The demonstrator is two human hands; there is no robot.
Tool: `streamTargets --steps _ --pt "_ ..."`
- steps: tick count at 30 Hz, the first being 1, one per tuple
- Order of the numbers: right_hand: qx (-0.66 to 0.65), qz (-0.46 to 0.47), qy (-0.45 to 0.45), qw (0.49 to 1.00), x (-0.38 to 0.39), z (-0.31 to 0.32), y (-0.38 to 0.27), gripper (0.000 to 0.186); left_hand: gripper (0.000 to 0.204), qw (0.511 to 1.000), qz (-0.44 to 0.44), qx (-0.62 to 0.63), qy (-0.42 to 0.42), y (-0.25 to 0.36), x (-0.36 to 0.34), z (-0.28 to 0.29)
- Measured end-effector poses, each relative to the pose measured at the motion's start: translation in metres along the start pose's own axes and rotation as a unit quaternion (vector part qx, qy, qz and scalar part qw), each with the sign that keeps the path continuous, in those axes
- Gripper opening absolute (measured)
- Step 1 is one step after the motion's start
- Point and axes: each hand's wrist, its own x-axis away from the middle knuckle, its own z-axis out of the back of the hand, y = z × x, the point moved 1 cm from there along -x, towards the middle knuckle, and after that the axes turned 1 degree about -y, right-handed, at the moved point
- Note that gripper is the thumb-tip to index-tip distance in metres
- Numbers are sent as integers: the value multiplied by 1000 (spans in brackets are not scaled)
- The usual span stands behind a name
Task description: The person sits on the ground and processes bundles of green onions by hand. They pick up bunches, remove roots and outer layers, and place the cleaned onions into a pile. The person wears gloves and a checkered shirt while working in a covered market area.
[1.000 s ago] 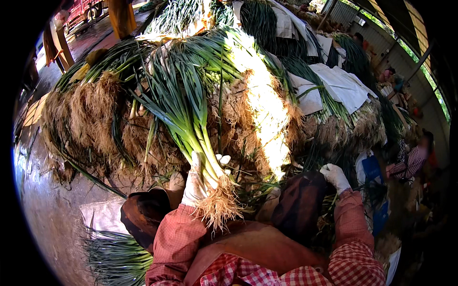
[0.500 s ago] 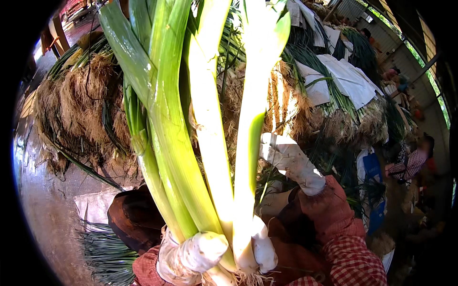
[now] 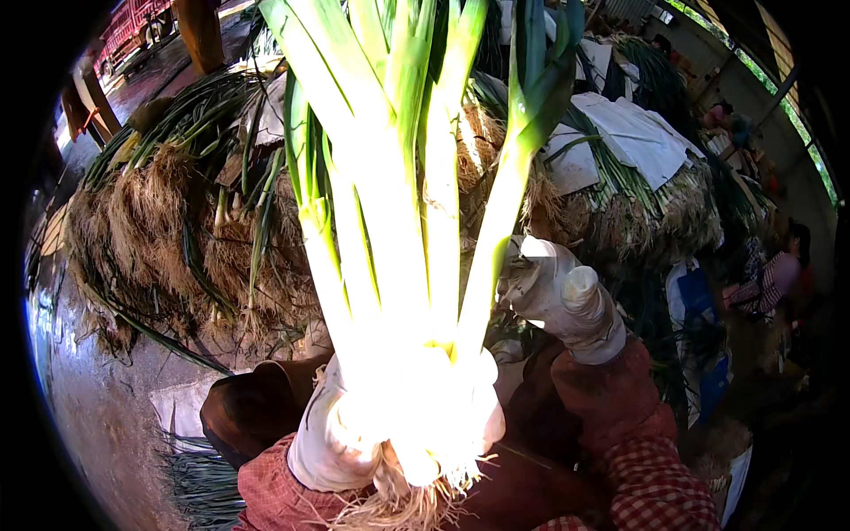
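Observation:
My left hand (image 3: pixel 330 442), in a white glove, is closed around the lower ends of a bunch of leeks (image 3: pixel 390 203). The bunch stands upright in front of me, green leaves at the top and thin roots (image 3: pixel 407 509) hanging below the grip. Strong sunlight bleaches the stalks and part of the glove, so the fingers are hard to make out. Just right of the stalks is my right hand (image 3: pixel 571 301), also gloved. Its thumb stands apart and its fingers reach toward the outermost leek. Whether they touch it cannot be told, and nothing shows in the hand.
A large heap of leeks with brown roots (image 3: pixel 159 212) lies ahead on the left. Another heap (image 3: pixel 637 221) on the right carries white sheets (image 3: pixel 633 133). Dark green leaves (image 3: pixel 199 487) lie at lower left. A blue-and-white bag (image 3: pixel 695 296) and another person (image 3: pixel 770 274) are at right.
The bunch has shifted to the right and more of its stalks are in bright sun. My left hand has risen slightly. My right hand has turned, showing its thumb.

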Motion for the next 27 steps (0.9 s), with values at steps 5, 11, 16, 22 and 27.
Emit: streamTargets --steps 5,11,16,22,27 --pt "-29 -52 9 998 -31 14 24 86 32 992 102 69 -3 -13 -47 26" --pt "-304 49 33 951 -47 59 30 56 26 977 212 -7 20 -22 -99 4" --pt "-394 30 59 917 -35 66 -3 40 24 966 252 -53 -7 -36 -131 3" --pt "-337 150 186 911 -16 109 -21 60 24 974 205 -100 5 -60 -130 -25" --pt "-381 143 169 898 -5 107 -23 62 34 951 138 -267 -69 -46 -112 -45"
